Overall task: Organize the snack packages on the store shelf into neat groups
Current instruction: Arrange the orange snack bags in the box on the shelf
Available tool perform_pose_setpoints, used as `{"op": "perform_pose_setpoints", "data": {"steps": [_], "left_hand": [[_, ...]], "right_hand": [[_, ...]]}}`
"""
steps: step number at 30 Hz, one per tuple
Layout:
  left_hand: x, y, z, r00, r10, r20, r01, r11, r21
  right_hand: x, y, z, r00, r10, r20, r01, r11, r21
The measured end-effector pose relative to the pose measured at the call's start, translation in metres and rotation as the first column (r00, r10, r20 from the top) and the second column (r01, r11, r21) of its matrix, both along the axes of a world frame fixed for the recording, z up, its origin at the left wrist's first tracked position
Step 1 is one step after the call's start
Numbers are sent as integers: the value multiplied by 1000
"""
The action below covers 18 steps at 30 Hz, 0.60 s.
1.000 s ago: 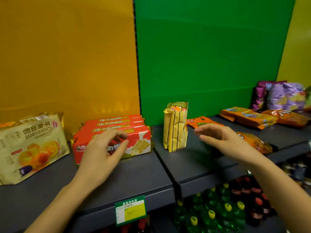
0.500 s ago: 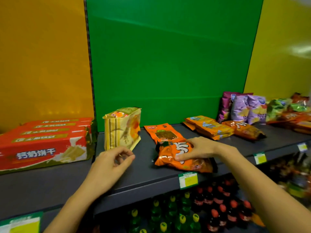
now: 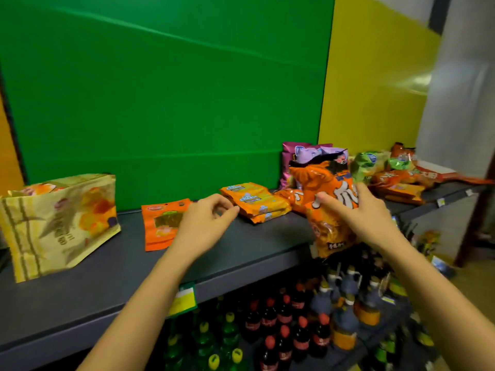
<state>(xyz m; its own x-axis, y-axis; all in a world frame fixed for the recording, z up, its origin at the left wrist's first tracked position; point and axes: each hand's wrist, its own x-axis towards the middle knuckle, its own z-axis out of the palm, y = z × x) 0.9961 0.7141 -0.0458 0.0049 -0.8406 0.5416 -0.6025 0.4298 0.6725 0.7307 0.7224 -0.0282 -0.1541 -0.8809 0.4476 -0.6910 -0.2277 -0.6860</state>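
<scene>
My right hand (image 3: 359, 212) grips an orange chip bag (image 3: 325, 188) and holds it upright above the front edge of the grey shelf (image 3: 107, 279). My left hand (image 3: 206, 220) hovers with fingers apart over the shelf, holding nothing, beside a flat orange pouch (image 3: 158, 223). A stack of orange biscuit packs (image 3: 254, 200) lies just behind my left fingers. A yellow croissant bag (image 3: 57, 223) stands at the left. Purple chip bags (image 3: 305, 152) lean against the back wall behind the held bag.
More orange and green snack bags (image 3: 396, 178) are piled on the shelf at the right. Bottles of soda (image 3: 284, 330) fill the shelf below. A green and yellow price tag (image 3: 183, 299) hangs on the shelf's front edge. Green and yellow panels form the back wall.
The view has swung to the right. My right hand has picked up the orange chip bag that lay flat on the shelf and raised it upright. My left hand has moved right, past the orange pouch.
</scene>
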Motion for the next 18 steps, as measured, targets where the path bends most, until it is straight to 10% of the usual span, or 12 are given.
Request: {"op": "perform_pose_setpoints", "data": {"steps": [18], "left_hand": [[-231,-176,-26,985,68,-160,19,873,487]], "right_hand": [[-171,-58,-15,990,-143,-12,143,987,73]]}}
